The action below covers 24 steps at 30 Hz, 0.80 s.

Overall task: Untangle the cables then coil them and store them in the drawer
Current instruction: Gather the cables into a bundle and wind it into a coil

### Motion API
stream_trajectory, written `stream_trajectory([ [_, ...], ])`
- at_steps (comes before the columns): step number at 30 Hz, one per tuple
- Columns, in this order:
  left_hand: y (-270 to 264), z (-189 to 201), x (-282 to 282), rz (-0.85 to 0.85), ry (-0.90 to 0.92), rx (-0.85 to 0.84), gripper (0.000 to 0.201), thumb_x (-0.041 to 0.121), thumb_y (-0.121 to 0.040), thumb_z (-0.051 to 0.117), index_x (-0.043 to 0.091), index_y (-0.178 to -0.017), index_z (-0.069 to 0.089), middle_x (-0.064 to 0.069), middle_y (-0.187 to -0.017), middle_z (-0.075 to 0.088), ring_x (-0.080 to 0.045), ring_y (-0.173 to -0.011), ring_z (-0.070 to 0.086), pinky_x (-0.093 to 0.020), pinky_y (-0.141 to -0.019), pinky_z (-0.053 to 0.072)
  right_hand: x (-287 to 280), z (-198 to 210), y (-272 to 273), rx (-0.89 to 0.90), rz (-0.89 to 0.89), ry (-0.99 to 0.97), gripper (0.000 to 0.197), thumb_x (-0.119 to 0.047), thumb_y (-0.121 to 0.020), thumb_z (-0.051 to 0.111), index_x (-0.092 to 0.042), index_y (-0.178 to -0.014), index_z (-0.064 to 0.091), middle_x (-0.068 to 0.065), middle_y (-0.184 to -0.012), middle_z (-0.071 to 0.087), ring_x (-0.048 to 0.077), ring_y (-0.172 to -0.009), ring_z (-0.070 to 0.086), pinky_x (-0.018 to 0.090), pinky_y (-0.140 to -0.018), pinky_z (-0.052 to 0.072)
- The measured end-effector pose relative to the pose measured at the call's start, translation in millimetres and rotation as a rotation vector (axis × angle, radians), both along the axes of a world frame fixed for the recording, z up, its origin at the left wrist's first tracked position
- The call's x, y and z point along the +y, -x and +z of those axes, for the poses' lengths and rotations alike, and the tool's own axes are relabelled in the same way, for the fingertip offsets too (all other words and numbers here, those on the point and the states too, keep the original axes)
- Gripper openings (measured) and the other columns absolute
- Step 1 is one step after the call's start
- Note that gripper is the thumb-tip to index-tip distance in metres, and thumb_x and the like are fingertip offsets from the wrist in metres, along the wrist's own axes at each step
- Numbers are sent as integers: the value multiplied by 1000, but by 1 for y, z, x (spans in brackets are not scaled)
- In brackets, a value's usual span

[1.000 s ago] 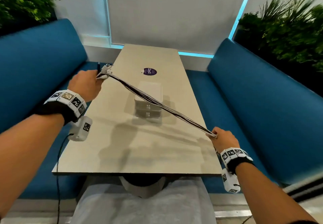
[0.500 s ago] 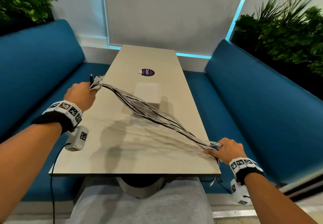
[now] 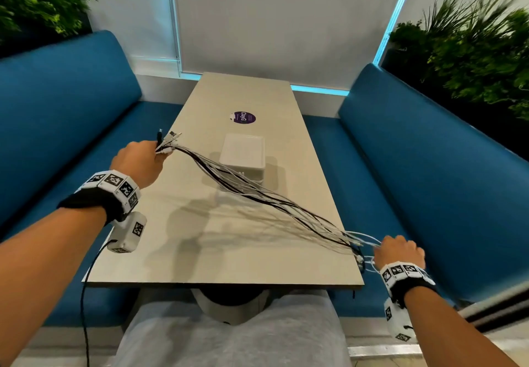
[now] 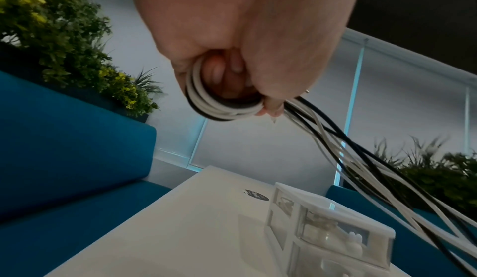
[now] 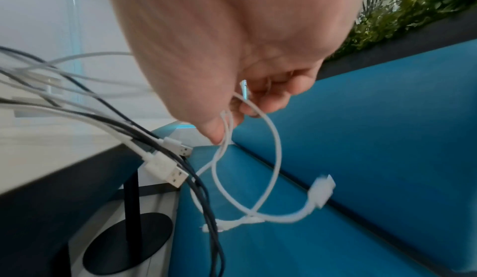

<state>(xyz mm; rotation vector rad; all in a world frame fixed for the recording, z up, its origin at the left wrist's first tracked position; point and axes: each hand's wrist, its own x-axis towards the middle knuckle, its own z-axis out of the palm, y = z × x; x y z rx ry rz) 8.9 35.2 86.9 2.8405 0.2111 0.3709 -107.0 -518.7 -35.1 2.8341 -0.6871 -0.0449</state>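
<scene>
Cables point(image 3: 257, 195): loose fan of thin black and white round leads, strung diagonally above the table point(image 3: 200, 252) from far left to the near right corner, passing over the drawer unit point(image 3: 243, 155). Left hand point(image 3: 137, 163) is fisted around one end of the bundle; the left wrist view shows several turns looped in the closed fingers point(image 4: 232, 67), and plug tips point(image 3: 169, 137) stick out past the fist. Right hand point(image 3: 399, 252) sits off the near right table corner, thumb and fingers pinching a white cable loop point(image 5: 258, 159) whose connector point(image 5: 322, 189) hangs blurred. Other ends with white USB-A plugs point(image 5: 167, 169) dangle over the table edge, not held by that hand.

Table: long, narrow, matte beige top, dark edge, on a black post with a round base point(image 5: 129, 240). Purple round sticker point(image 3: 242, 117) at the far end. Blue padded benches point(image 3: 429, 180) on both sides, white wall panels with cyan light strips point(image 3: 317, 89), green plants point(image 3: 472, 46) behind the seat backs.

Drawer unit: small, white plastic, stacked translucent fronts point(image 4: 335, 236); contents are pale blobs, can't identify. Can't tell which strands cross which. Sticker text is unreadable. Wrist views are motion-blurred at the edges.
</scene>
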Motion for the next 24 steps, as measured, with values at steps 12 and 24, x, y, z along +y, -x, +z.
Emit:
stream_trajectory([
  [12, -12, -18, 11, 108, 162, 16, 52, 54, -98, 43, 7, -84, 61, -20, -83, 61, -37, -70, 52, -38, -63, 40, -1, -13, -8, -241, -111, -844, 31, -11, -96, 45, -27, -122, 49, 0, -88, 70, 21, -81, 62, 32, -73, 47],
  [24, -20, -16, 14, 220, 319, -15, 51, 50, -97, 50, 1, -96, 66, -30, -100, 63, -45, -86, 55, -43, -75, 45, -1, -5, -8, 185, 87, -197, 25, -41, -94, 39, -40, -83, 61, -10, -94, 62, 23, -112, 48, 43, -98, 32],
])
